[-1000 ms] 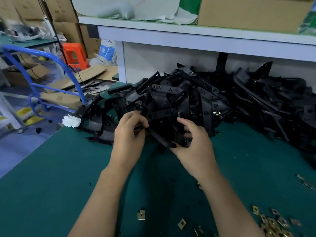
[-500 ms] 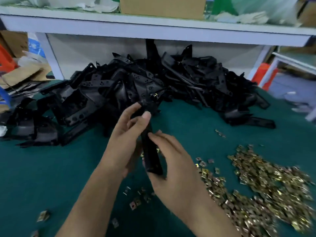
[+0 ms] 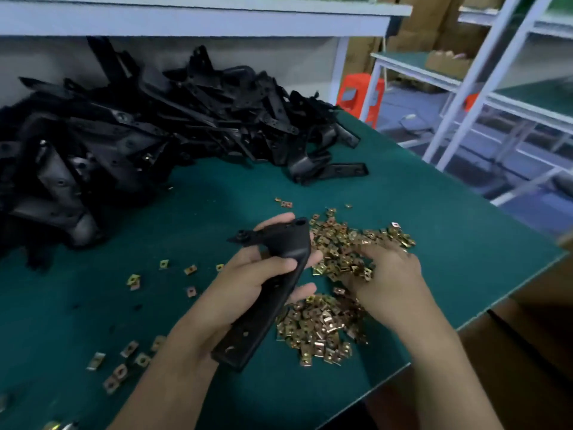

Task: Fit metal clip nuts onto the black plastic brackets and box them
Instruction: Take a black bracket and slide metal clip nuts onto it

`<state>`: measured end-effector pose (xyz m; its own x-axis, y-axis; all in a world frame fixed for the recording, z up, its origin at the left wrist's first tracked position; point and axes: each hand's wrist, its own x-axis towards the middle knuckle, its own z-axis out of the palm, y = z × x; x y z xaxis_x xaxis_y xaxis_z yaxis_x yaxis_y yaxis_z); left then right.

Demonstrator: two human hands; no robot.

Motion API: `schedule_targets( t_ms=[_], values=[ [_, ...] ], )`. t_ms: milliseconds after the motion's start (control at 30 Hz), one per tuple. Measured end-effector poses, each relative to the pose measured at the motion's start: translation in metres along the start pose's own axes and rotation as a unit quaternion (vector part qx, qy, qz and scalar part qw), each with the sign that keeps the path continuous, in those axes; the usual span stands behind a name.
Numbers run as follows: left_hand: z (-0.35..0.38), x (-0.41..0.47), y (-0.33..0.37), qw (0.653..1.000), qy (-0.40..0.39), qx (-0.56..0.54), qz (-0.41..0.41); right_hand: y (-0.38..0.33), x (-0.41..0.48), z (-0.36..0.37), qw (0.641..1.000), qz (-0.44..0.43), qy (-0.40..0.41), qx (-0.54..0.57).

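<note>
**Head view: bracket in the left hand, right hand in the clip nuts**

At the centre of the frame the left hand (image 3: 245,283) grips one black plastic bracket (image 3: 286,243), thumb laid across its bend and fingers wrapped behind. The long arm of the bracket slants down toward the lower middle, clear of the green table (image 3: 434,218).

Just right of it, the right hand (image 3: 390,274) lies palm down on the heap of brass-coloured clip nuts (image 3: 322,327), fingertips buried among them. Whether they pinch a nut cannot be told.

Loose nuts (image 3: 133,279) lie scattered across the lower left. The pile of brackets (image 3: 139,135) fills the upper left, well apart from both hands.

Containers: a brown cardboard box (image 3: 533,330) stands against the table edge at lower right – its inside is out of sight. Another open box (image 3: 446,62) sits on a bench at upper right, its contents too blurred to name.
</note>
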<state>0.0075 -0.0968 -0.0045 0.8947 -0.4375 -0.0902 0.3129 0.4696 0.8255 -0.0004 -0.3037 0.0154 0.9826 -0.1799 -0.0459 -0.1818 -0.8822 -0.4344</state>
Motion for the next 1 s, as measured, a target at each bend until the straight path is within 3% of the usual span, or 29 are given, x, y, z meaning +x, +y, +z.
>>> schedule_targets(
  t_ms=[67, 200, 300, 400, 700, 833, 1000],
  values=[
    [0.003, -0.001, -0.01, 0.999, -0.036, 0.007, -0.011, 0.007, 0.004, 0.007, 0.999, 0.019, -0.025, -0.005],
    [0.007, 0.005, -0.015, 0.999, -0.025, -0.011, -0.035, 0.017, 0.011, 0.015, 0.998, -0.001, 0.028, 0.052],
    [0.012, 0.015, -0.009, 0.992, 0.061, -0.078, -0.078, 0.021, 0.015, 0.018, 0.996, 0.002, 0.04, 0.082],
    [0.002, 0.016, -0.009, 0.989, 0.094, -0.107, -0.041, 0.021, 0.02, 0.02, 0.994, -0.003, 0.028, 0.106],
    [-0.02, -0.017, 0.023, 0.986, 0.144, 0.061, 0.051, 0.005, 0.028, 0.015, 0.992, -0.037, 0.029, 0.118],
    [-0.028, -0.027, 0.044, 0.953, 0.194, 0.222, 0.072, -0.009, 0.032, 0.013, 0.989, -0.057, 0.031, 0.131],
    [-0.053, -0.041, 0.055, 0.955, 0.212, 0.188, 0.087, -0.039, 0.038, 0.013, 0.983, -0.11, -0.017, 0.145]
  ],
)
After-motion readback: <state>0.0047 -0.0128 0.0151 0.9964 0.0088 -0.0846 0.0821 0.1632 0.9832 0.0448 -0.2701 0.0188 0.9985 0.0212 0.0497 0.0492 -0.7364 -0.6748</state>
